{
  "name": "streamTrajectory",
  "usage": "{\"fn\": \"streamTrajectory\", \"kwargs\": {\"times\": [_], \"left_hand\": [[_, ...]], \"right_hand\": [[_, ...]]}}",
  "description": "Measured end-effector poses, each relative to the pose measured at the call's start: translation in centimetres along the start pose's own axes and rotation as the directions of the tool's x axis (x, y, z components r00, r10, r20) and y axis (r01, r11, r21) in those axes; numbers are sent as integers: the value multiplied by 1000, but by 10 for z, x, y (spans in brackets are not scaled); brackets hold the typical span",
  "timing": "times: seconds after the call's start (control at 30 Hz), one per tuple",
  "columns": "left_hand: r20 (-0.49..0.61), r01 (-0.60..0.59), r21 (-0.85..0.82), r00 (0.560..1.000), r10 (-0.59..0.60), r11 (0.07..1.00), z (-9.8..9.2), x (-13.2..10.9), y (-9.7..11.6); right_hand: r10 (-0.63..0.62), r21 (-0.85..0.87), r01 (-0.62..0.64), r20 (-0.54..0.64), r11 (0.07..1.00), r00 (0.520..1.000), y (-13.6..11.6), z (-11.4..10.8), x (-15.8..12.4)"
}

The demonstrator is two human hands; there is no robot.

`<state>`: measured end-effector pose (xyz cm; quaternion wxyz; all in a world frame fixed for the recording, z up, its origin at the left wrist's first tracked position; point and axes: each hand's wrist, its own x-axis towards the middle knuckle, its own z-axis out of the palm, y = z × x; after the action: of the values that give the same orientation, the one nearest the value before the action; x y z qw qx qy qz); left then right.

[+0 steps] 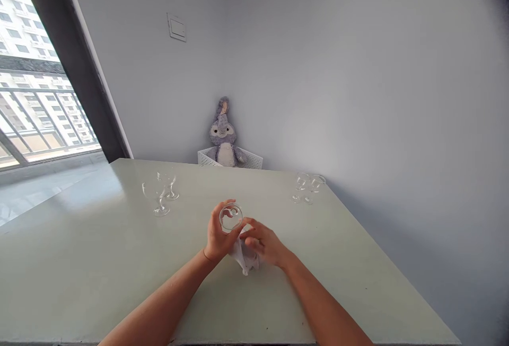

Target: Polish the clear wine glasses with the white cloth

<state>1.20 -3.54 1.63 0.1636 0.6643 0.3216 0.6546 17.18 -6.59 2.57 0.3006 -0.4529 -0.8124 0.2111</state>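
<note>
The left hand (218, 237) wraps its fingers around a clear glass (230, 218); just right of it, the right hand (268, 242) curls half-bent by a pale cloth (239, 257), its grip too blurred to tell. The table's (199, 298) edges and stemmed glasses (160, 210) lie well apart from that glass.

One pale cloth (240, 258) is there, and five clear glasses (231, 220): one just beyond the cloth, two stemmed glasses (161, 210) farther beyond it to the left, and two more stemmed glasses (301, 182) beyond it to the right. The person's hands number two, one left hand (218, 234) and one right hand (265, 242), both beside the cloth. One table (345, 282) extends around it. Well beyond it are one plush toy (224, 131), one white basket (252, 161) and one wall switch (177, 27).
</note>
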Motion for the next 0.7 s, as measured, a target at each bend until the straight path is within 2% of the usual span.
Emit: {"fn": "streamTrajectory", "kwargs": {"times": [0.07, 0.13, 0.2, 0.33, 0.4, 0.47, 0.53, 0.6, 0.63, 0.7], "left_hand": [[9, 12, -6, 1000, -12, 1000, 1, -2, 0], [55, 28, -27, 998, -27, 999, 5, -7, 1], [120, 54, -72, 992, -45, 996, 10, -13, 4], [236, 182, -153, 961, -143, 971, 21, -24, 9], [298, 261, -88, 928, -224, 961, 24, -25, 6], [377, 328, 69, 866, -329, 942, 24, -24, -2], [466, 372, 231, 769, -437, 899, 24, -23, -13], [545, 391, 307, 675, -497, 867, 22, -22, -22], [570, 395, 317, 648, -506, 862, 22, -22, -24], [588, 386, 320, 635, -501, 865, 21, -22, -26]], "right_hand": [[16, -32, -23, -210, 999, 978, 6, -3, 3], [29, -83, -60, -334, 995, 942, 11, 0, 6], [9, -157, -67, -346, 985, 938, 15, 7, 7], [18, -234, -78, -246, 969, 969, 20, 25, 7], [72, -223, -126, -239, 967, 968, 28, 27, 8], [168, -215, -234, -284, 948, 944, 40, 21, 10], [325, -197, -417, -375, 887, 868, 58, 10, 13], [477, -158, -598, -461, 786, 749, 78, -7, 15], [528, -136, -659, -489, 740, 694, 89, -16, 16], [595, -99, -738, -525, 667, 608, 110, -34, 14]]}}
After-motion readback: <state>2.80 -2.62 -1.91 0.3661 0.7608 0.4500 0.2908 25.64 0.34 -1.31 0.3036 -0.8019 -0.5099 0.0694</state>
